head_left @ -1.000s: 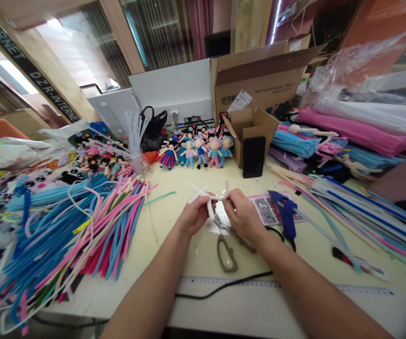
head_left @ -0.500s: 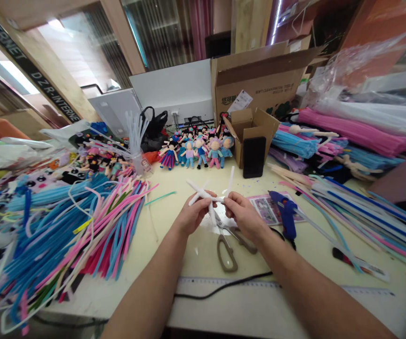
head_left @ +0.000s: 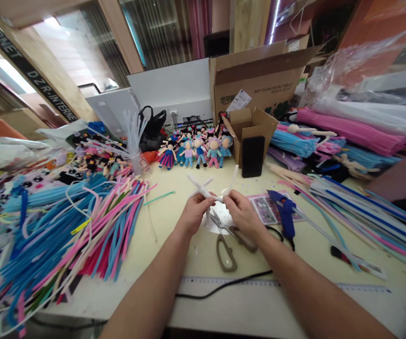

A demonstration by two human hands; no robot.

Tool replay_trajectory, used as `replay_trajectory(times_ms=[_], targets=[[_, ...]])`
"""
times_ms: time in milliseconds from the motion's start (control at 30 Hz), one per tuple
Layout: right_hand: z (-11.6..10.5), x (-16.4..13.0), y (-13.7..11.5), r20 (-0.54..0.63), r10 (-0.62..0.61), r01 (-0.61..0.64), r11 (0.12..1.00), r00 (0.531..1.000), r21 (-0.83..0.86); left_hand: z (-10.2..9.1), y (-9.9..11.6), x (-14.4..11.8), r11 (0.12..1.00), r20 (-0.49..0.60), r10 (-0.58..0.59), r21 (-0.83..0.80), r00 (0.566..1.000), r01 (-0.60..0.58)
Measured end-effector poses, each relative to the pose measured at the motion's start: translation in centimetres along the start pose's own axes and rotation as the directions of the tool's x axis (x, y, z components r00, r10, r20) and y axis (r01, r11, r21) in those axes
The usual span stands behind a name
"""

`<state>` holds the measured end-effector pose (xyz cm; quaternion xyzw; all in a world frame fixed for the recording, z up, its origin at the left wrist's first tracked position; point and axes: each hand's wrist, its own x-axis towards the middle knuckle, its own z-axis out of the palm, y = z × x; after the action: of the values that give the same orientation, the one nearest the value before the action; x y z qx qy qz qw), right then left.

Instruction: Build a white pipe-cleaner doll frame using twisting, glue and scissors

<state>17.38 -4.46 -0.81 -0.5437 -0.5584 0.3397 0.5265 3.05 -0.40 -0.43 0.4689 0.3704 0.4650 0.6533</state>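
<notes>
White fuzzy pipe cleaners (head_left: pixel 201 187), twisted together into a small branching figure, are held up over the table between my two hands. My left hand (head_left: pixel 196 211) pinches the twisted part, with loose ends sticking out above and below its fingers. At the figure's right side my right hand (head_left: pixel 241 209) has its fingertips closed on a white stem, and one end points upward from there. My fingers cover the spot between the hands. Beneath them lie scissors (head_left: pixel 226 252) with grey-brown handles, blades partly open, beside a small shiny patch on the tabletop.
Blue and pink pipe cleaners (head_left: pixel 65 230) are heaped on the left, more (head_left: pixel 358 212) on the right. A blue glue gun (head_left: pixel 286 214) rests right of my hands. Small dolls (head_left: pixel 198 153), a black phone (head_left: pixel 252 157) and a cardboard box (head_left: pixel 269 123) stand behind. A ruler (head_left: pixel 224 282) lies in front.
The white figure has turned in my left fingers, so its ends point differently. My left hand has rotated slightly, and both hands keep their hold. The view has shifted a little.
</notes>
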Motion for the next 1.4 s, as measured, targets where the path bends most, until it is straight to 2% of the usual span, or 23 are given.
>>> replay_trajectory(times_ms=[100,167,267,367,433,500,567,600,667,767,867,933,1000,1100,1233,1333,1400], targets=[[-0.1,0.2,0.1,0.133,0.169,-0.191,0.966,0.977,0.176,-0.4,0.2,0.0,0.998,0.026,0.031,0.048,0.999,-0.032],[-0.1,0.1,0.0,0.24,0.242,-0.316,0.883,0.94,0.347,-0.6,0.3,-0.1,0.997,0.037,0.036,0.06,0.999,-0.038],[0.0,0.0,-0.1,0.359,0.274,-0.438,0.721,0.892,0.537,-0.7,0.6,-0.2,0.997,0.06,0.035,0.072,0.998,-0.039],[0.2,-0.1,-0.2,0.392,0.262,-0.462,0.644,0.882,0.61,-0.6,0.6,-0.2,0.995,0.073,0.043,0.09,0.996,-0.05],[0.3,-0.1,-0.1,0.335,0.253,-0.413,0.68,0.908,0.606,-0.4,0.4,-0.2,0.992,0.051,0.05,0.11,0.997,-0.056],[0.3,0.1,0.0,0.196,0.232,-0.301,0.804,0.953,0.512,-0.2,0.1,-0.2,0.987,-0.008,0.032,0.156,0.999,-0.03],[0.0,0.1,0.1,0.0,0.12,-0.115,0.955,0.993,0.275,0.1,-0.1,-0.2,0.974,-0.103,-0.011,0.225,0.995,0.034],[-0.2,0.1,0.1,-0.085,0.02,-0.01,0.993,0.996,0.115,0.3,-0.2,-0.3,0.966,-0.135,-0.036,0.248,0.99,0.069],[-0.6,0.0,0.0,-0.152,-0.206,0.176,0.967,0.967,-0.186,0.6,-0.3,-0.4,0.964,-0.127,-0.091,0.238,0.988,0.12],[-0.6,-0.5,-0.3,-0.043,-0.424,0.369,0.83,0.905,-0.418,1.0,-0.2,-0.7,0.975,-0.016,-0.197,0.104,0.98,0.197],[-0.1,-0.8,-0.3,0.083,-0.488,0.464,0.743,0.869,-0.483,1.1,-0.1,-0.8,0.964,-0.024,-0.265,-0.042,0.964,0.263],[0.1,-0.9,-0.2,0.108,-0.479,0.465,0.735,0.871,-0.494,1.0,-0.1,-0.7,0.963,-0.054,-0.257,-0.098,0.965,0.251],[0.3,-0.9,-0.1,0.105,-0.446,0.439,0.763,0.889,-0.475,0.7,-0.2,-0.6,0.975,-0.07,-0.209,-0.092,0.975,0.202],[0.3,-0.8,-0.1,0.08,-0.362,0.364,0.851,0.929,-0.378,0.2,-0.3,-0.4,0.996,-0.051,-0.082,-0.025,0.995,0.081],[0.2,-0.7,-0.7,0.083,-0.132,0.141,0.982,0.988,-0.122,-0.4,0.1,-0.2,0.993,0.041,0.069,0.097,0.997,-0.073],[0.2,-0.6,-1.1,0.185,0.076,-0.1,0.987,0.98,0.125,-1.0,0.6,-0.2,0.966,0.132,0.129,0.205,0.983,-0.155],[0.3,-0.7,-1.2,0.277,0.176,-0.256,0.922,0.945,0.29,-1.3,0.8,-0.2,0.946,0.176,0.155,0.257,0.972,-0.197]])
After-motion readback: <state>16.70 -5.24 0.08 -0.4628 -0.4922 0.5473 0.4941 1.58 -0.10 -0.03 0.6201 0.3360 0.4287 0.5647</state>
